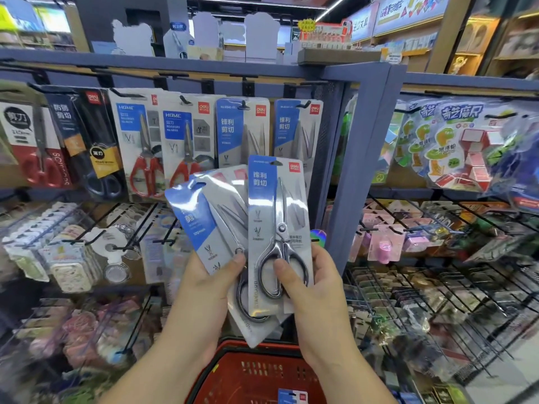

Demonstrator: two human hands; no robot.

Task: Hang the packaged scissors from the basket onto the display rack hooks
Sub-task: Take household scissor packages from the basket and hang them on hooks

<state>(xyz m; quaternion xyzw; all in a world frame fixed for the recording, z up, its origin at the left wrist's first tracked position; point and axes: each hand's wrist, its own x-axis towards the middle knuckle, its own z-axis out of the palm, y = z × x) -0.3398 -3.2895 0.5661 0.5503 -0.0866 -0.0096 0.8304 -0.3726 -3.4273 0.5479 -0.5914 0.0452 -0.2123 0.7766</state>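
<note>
Packs of steel scissors are held up in both hands before the rack (367, 135). The front pack (280, 205) is gripped by the right hand (316, 287): the thumb is pressed on the card over the scissor handles, and the fingers are curled behind it. This pack is held upright, with its blue strip at the left and its hang hole at the top, just below the hung packs (242, 132). The fanned packs (201, 220) are gripped by the left hand (208, 284), with the thumb laid across their face and the fingers hidden behind. They are tilted to the left, and their right edges are overlapped by the front pack. How many are fanned cannot be told.

The basket (230, 349), red, is seen below the hands, and a spare pack (291, 397) with a blue and white card is seen in it at the bottom edge.

Along the top row of the rack, black hooks (246, 104) are loaded. The hung packs, with the same blue strip, are carried on two of them, directly above the front pack. Further left, red-handled scissors (145, 170) and darker ones are hung. Right of the blue post, toy packs (455, 141) are hung on another section. The lower rows are too blurred to be named.
</note>
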